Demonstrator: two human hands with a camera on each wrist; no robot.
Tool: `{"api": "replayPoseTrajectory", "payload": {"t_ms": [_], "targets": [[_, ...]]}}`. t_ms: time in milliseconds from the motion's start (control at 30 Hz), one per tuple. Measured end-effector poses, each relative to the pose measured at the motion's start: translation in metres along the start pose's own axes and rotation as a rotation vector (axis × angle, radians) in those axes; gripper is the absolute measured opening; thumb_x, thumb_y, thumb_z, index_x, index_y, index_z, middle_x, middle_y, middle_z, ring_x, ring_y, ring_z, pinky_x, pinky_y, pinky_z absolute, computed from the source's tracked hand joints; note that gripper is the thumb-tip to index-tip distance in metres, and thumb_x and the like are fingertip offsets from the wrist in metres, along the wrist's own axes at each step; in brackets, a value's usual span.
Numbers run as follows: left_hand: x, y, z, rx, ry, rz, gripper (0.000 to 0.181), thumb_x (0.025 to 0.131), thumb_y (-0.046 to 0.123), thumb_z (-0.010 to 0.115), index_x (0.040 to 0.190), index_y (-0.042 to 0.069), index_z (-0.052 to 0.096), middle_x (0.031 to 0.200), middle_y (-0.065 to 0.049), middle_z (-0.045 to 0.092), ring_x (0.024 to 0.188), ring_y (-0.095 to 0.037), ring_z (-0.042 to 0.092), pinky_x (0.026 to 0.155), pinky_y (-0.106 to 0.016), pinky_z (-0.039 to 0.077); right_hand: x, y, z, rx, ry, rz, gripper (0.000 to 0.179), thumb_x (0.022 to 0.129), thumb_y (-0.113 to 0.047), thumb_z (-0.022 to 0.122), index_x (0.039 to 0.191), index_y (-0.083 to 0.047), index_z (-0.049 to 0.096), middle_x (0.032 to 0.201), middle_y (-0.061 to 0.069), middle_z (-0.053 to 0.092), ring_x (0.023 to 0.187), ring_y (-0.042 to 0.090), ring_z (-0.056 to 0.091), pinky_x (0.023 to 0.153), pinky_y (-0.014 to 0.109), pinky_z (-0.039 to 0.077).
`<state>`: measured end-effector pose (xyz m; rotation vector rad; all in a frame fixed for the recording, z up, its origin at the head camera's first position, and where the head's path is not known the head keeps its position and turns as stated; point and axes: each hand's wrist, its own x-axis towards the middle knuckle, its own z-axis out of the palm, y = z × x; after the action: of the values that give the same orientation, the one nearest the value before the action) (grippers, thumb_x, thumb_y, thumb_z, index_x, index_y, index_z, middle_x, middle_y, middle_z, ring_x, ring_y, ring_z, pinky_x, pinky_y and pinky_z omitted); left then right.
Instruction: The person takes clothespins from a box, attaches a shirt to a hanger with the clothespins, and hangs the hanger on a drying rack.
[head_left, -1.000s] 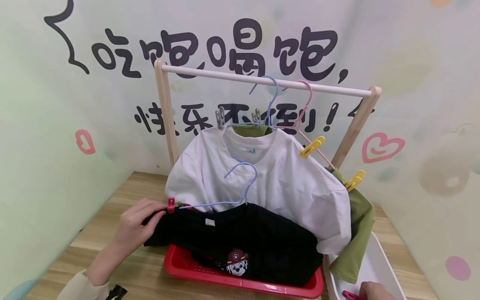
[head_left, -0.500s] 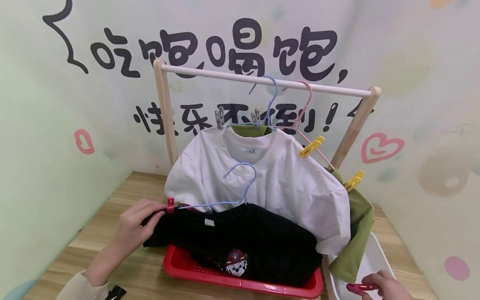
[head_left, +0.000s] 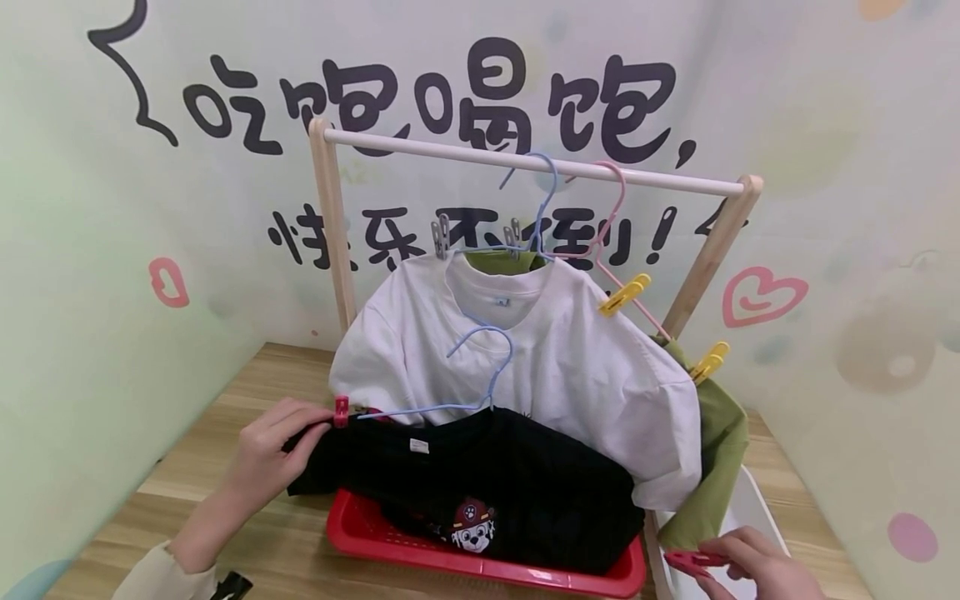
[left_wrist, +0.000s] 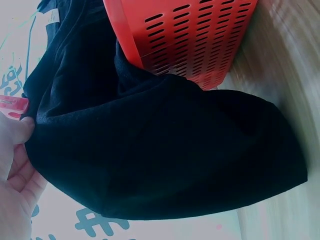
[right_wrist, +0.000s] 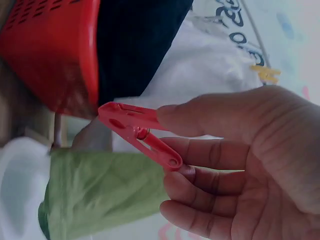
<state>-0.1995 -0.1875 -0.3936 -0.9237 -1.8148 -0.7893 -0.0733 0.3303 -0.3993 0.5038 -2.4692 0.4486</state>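
My left hand [head_left: 273, 446] pinches the shoulder of a black T-shirt [head_left: 555, 483], right beside a red clothespin [head_left: 341, 411] clipped there. A blue hanger [head_left: 491, 367] sits in the shirt's neck, its hook free of any rail. Much of the shirt lies in a red basket [head_left: 487, 568]; one sleeve hangs over the side in the left wrist view. My right hand [head_left: 761, 562] holds a second red clothespin [right_wrist: 137, 131] by its handles between thumb and fingers, over a white bin [head_left: 757, 508]. That clothespin's tip points toward the basket and grips nothing.
Behind stands a wooden rack with a white rail [head_left: 435, 152]. A white T-shirt [head_left: 585, 367] and a green garment [head_left: 712, 467] hang from it on blue and pink hangers. Yellow clothespins [head_left: 625, 294] and grey clips [head_left: 441, 237] hold them. The green cloth droops over the bin.
My right hand has risen from the white bin with the red clothespin and moved left toward the basket. My left hand stays on the black shirt's shoulder.
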Motion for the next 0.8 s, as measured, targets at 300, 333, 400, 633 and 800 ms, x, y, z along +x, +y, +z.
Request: {"api": "replayPoseTrajectory", "payload": {"t_ms": [300, 333, 400, 633, 800], "targets": [[0.0, 0.0, 0.0, -0.006, 0.007, 0.012, 0.036, 0.096, 0.027, 0.053, 0.079, -0.001, 0.069, 0.076, -0.006, 0.064, 0.07, -0.015, 0.058, 0.077, -0.009, 0.045, 0.017, -0.015, 0.002, 0.08, 0.007, -0.056, 0.032, 0.061, -0.027, 0.089, 0.083, -0.017, 0.068, 0.079, -0.018, 0.052, 0.063, -0.004, 0.045, 0.052, 0.008, 0.035], [0.0, 0.0, 0.0, -0.005, 0.008, 0.013, 0.036, 0.096, 0.027, 0.053, 0.079, -0.001, 0.069, 0.076, -0.006, 0.064, 0.07, -0.015, 0.058, 0.076, -0.009, 0.045, 0.019, -0.016, 0.003, 0.096, 0.016, -0.08, 0.029, 0.069, -0.037, 0.083, 0.084, -0.017, 0.067, 0.079, -0.017, 0.052, 0.064, -0.003, 0.045, 0.053, 0.007, 0.036], [0.0, -0.001, 0.0, -0.004, 0.009, 0.015, 0.036, 0.096, 0.027, 0.054, 0.079, 0.0, 0.069, 0.076, -0.006, 0.064, 0.07, -0.015, 0.058, 0.076, -0.009, 0.045, 0.024, -0.019, 0.004, 0.123, 0.04, -0.14, 0.038, 0.081, -0.052, 0.064, 0.085, -0.014, 0.067, 0.08, -0.014, 0.054, 0.065, -0.002, 0.047, 0.054, 0.008, 0.037], [0.0, -0.001, 0.0, -0.006, 0.006, 0.021, 0.036, 0.096, 0.027, 0.053, 0.079, 0.0, 0.069, 0.077, -0.006, 0.065, 0.07, -0.016, 0.058, 0.076, -0.01, 0.045, 0.042, -0.03, 0.009, 0.164, 0.078, -0.24, 0.049, 0.09, -0.053, 0.047, 0.088, -0.008, 0.068, 0.087, -0.006, 0.057, 0.068, 0.002, 0.052, 0.06, 0.007, 0.042], [0.0, -0.001, 0.0, -0.006, 0.006, 0.025, 0.036, 0.096, 0.027, 0.053, 0.079, 0.0, 0.069, 0.076, -0.005, 0.064, 0.07, -0.015, 0.058, 0.075, -0.01, 0.045, 0.057, -0.041, 0.007, 0.221, 0.067, -0.282, 0.04, 0.093, -0.046, 0.05, 0.094, -0.009, 0.067, 0.092, -0.004, 0.058, 0.075, 0.001, 0.052, 0.067, 0.007, 0.045]]}}
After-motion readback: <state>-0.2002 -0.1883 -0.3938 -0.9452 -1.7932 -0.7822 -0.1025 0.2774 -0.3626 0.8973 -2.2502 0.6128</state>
